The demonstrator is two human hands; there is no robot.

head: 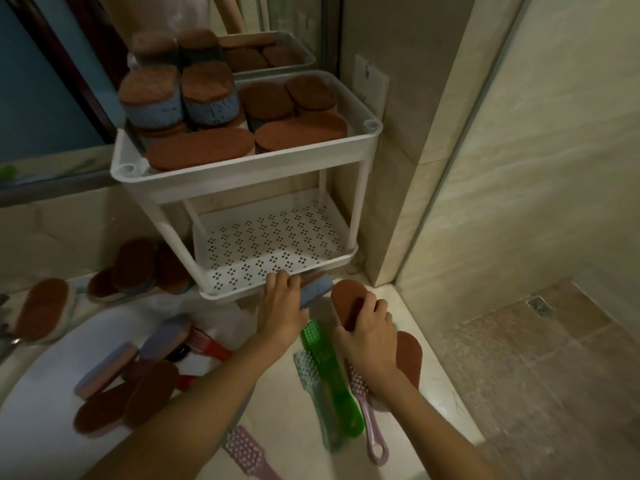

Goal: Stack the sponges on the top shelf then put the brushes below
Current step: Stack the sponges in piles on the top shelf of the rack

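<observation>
Status: roughly half done on sponges, zero on brushes.

- top shelf (242,174): already crowded with sponges. The left side is stacked two or three high, the right side is lower.
- lower shelf (263,244): bare, no brush in it yet.
- left hand (282,306): fingers curled around a blue sponge (316,291), right at the lower shelf's front rim.
- right hand (367,327): fingers clamped over a brown-faced sponge (348,303), just beside the left hand and low over the bench (287,427).
- Sponges still loose: several in the sink (34,410), a cluster left of the rack, and one on the bench (410,358) under the right wrist.
- Brushes still loose: green brush (329,368), pale brush (310,386) and pink brush (367,417) lie side by side on the bench. A second pink brush (246,452) lies nearer the body, and a red one (207,344) is in the sink.

Clearance, my read:
- The rack sits tight in a corner, with the wall (398,202) close on its right and the mirror (52,98) behind, so approach from the front or front-left.
- The best room on top is over the right-hand low stacks. The tall left stacks look tippy.
- The lower shelf is open at the front between the posts, which suits sliding brushes in lengthwise.
- The bench edge drops to the shower floor just right of the brushes, so watch for knock-offs.
</observation>
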